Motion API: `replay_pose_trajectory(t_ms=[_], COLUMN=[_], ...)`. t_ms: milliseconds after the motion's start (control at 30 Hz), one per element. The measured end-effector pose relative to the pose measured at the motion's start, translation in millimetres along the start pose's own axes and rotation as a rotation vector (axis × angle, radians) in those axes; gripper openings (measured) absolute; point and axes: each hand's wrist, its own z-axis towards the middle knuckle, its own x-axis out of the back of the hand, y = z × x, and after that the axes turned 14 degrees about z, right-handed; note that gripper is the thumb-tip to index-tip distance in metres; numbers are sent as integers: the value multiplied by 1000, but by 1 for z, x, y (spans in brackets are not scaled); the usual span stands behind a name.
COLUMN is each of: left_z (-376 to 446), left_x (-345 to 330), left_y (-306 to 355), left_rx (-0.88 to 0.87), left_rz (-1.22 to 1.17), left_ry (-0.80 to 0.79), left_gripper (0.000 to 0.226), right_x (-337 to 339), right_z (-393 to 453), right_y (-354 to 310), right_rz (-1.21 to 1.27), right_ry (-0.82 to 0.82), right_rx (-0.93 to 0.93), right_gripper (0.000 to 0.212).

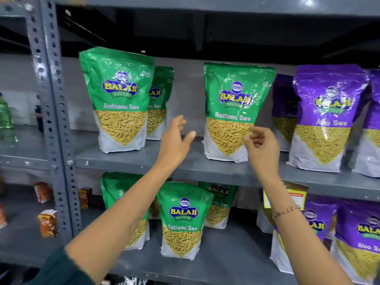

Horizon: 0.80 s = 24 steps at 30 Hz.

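Observation:
A green Ratlami Sev packet (232, 103) stands upright on the upper grey shelf (195, 165). My right hand (262, 147) is raised in front of its lower right corner, fingers loosely curled and holding nothing; whether it touches the packet I cannot tell. My left hand (174, 140) reaches with spread fingers into the gap between this packet and a second green packet (119, 99) further left. Behind that one stands another green packet (159, 103).
Purple Aloo Sev packets (324, 120) fill the upper shelf's right side. The lower shelf holds green packets (183, 221) and purple packets (357, 239). A perforated grey upright (55, 120) divides off left shelves with small orange boxes (48, 223) and a green bottle (5, 114).

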Motion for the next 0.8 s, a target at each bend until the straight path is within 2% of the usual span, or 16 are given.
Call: replay_pose_trajectory(t_ms=[33,100,167,233,300,367,433,500,600,700,800], left_z=[-3,-7,-3,5,12,17,20,21,29,37,43], left_x=[17,48,73,92,108,119,125,128,129,131,130], left_y=[-10,-35,-64,-91,-113,-128,-136,-139,-148,-156,-158], left_rx=[-12,-11,96,276,400,467,479,451,421,401,366], left_rz=[8,93,142,130,128,124,125,193,209,139,73], left_ry=[132,378,477,421,272,123,36,2,39,68,23], left_gripper=[58,62,79,95,104,105,95,75,53,43,40], right_x=[-16,-57,-103,-147,-188,-220,-246,-266,-278,-272,-262], right_z=[-10,-24,-29,-31,-31,-30,-28,-25,-26,-29,-27], right_y=[-13,-34,-44,-47,-49,-52,-49,-39,-30,-40,-44], right_rz=[63,133,156,180,244,285,315,321,336,323,315], right_ry=[-15,-157,-304,-424,-536,-598,-624,-631,-622,-565,-481], right_rx=[27,34,-16,-129,-275,-391,-483,-546,-587,-530,-491], right_gripper=[17,12,14,25,43,63,76,72,51,32,37])
